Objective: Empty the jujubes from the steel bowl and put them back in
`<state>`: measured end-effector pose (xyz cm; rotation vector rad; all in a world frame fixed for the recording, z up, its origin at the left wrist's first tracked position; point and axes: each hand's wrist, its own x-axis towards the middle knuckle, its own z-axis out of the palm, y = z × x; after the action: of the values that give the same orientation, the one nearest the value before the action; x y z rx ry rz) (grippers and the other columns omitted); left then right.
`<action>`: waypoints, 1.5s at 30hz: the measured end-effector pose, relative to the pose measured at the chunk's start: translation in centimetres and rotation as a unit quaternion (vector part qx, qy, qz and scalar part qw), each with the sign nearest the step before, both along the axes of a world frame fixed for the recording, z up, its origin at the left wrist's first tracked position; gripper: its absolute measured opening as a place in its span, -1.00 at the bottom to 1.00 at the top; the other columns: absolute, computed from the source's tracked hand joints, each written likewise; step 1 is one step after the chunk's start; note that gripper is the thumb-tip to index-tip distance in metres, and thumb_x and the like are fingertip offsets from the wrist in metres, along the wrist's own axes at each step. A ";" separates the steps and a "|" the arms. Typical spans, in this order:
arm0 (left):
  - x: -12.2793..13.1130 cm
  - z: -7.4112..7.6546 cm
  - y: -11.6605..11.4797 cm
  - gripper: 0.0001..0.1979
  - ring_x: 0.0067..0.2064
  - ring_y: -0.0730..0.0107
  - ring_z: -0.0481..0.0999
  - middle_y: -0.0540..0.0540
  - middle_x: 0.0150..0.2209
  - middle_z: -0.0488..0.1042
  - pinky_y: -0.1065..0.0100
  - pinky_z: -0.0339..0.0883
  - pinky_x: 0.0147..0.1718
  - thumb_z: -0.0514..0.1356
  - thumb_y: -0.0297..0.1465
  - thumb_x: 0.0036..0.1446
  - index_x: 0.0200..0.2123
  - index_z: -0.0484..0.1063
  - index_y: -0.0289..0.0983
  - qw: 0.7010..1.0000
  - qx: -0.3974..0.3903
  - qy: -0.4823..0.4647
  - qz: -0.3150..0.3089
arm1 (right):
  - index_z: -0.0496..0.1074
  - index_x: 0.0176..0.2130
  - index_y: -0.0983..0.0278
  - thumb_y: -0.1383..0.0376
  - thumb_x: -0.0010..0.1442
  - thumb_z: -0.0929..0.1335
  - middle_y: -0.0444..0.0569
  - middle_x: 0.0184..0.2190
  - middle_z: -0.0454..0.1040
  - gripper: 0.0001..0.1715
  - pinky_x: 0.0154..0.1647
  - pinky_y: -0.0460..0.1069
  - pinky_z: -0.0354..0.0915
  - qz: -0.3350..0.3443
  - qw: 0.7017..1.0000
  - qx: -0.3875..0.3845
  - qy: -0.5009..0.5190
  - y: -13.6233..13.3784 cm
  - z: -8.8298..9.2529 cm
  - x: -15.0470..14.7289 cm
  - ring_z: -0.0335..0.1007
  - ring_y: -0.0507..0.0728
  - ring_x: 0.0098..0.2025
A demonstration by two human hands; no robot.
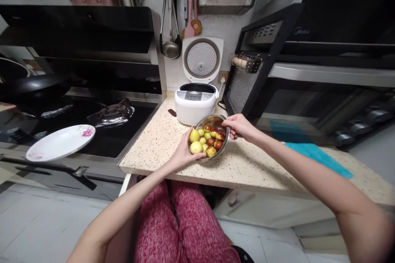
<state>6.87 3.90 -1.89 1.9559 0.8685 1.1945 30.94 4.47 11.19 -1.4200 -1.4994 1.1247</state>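
Bowl of green and brown fruit's held over the bench, just in front of the open rice cooker, left hand cupping its left side, right hand pinching the right rim.

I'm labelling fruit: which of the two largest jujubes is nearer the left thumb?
The lower jujube, just above the thumb of the left hand; the upper jujube lies farther off in the metal bowl.

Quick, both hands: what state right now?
Left hand: holding the metal bowl of fruit, left side.
Right hand: holding the same bowl, right rim.
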 end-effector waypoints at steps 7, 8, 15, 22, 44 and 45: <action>-0.3 -1.1 0.6 0.08 0.38 -0.23 0.15 -0.39 0.37 0.06 -0.25 0.12 0.33 0.45 -0.10 -0.01 0.42 -0.07 -0.19 1.000 -0.003 -0.011 -0.014 | 0.24 -0.76 0.28 0.38 0.05 0.40 -0.16 -0.86 0.19 -0.55 -0.76 -0.19 0.06 -0.033 0.994 -0.019 -0.103 0.6 2.3 0.5 0.21 -0.06 -0.77; -0.3 -1.0 0.7 0.07 0.38 -0.22 0.16 -0.40 0.36 0.06 -0.24 0.13 0.33 0.45 -0.10 -0.01 0.42 -0.05 -0.21 1.000 -0.002 -0.004 -0.011 | 0.23 -0.76 0.28 0.38 0.06 0.40 -0.15 -0.86 0.19 -0.54 -0.76 -0.19 0.06 -0.034 0.993 -0.019 -0.112 0.7 2.5 0.6 0.20 -0.06 -0.77; -0.7 -0.6 0.7 -0.03 0.36 -0.20 0.18 -0.37 0.34 0.15 -0.22 0.07 0.34 0.46 -0.15 -0.02 0.36 0.10 -0.24 1.000 0.001 0.016 -0.005 | 0.21 -0.78 0.29 0.43 0.08 0.41 -0.15 -0.87 0.18 -0.49 -0.75 -0.19 0.06 -0.062 0.984 -0.047 -0.163 1.3 4.4 0.6 0.21 -0.06 -0.76; -0.7 -0.8 0.8 -0.07 0.39 -0.18 0.15 -0.35 0.36 0.11 -0.18 0.06 0.36 0.43 -0.22 0.03 0.38 0.07 -0.22 1.000 0.006 0.023 0.003 | 0.22 -0.74 0.28 0.41 0.06 0.47 -0.16 -0.87 0.18 -0.51 -0.79 -0.20 0.09 -0.084 0.979 -0.046 -0.182 1.8 5.3 0.5 0.23 -0.04 -0.77; -3.9 0.4 0.8 -0.05 0.41 -0.11 0.12 -0.31 0.39 0.05 -0.16 0.07 0.36 0.39 -0.09 0.07 0.39 -0.01 -0.16 0.994 0.059 0.046 0.078 | 0.25 -0.74 0.27 0.39 0.03 0.48 -0.15 -0.86 0.20 -0.53 -0.76 -0.16 0.16 -0.107 0.974 -0.003 -0.202 0.3 7.8 2.6 0.26 -0.01 -0.77; -4.2 0.6 0.7 -0.11 0.40 -0.07 0.16 -0.29 0.38 0.09 -0.13 0.10 0.35 0.34 -0.08 0.12 0.39 0.01 -0.16 0.991 0.072 0.055 0.094 | 0.25 -0.75 0.27 0.38 0.03 0.47 -0.15 -0.86 0.19 -0.54 -0.75 -0.15 0.17 -0.095 0.976 -0.002 -0.198 -0.3 7.7 3.0 0.25 -0.01 -0.77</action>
<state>2.70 4.55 -1.30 2.1098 1.0705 1.2976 33.98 4.18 18.91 -1.8252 -1.5843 0.7574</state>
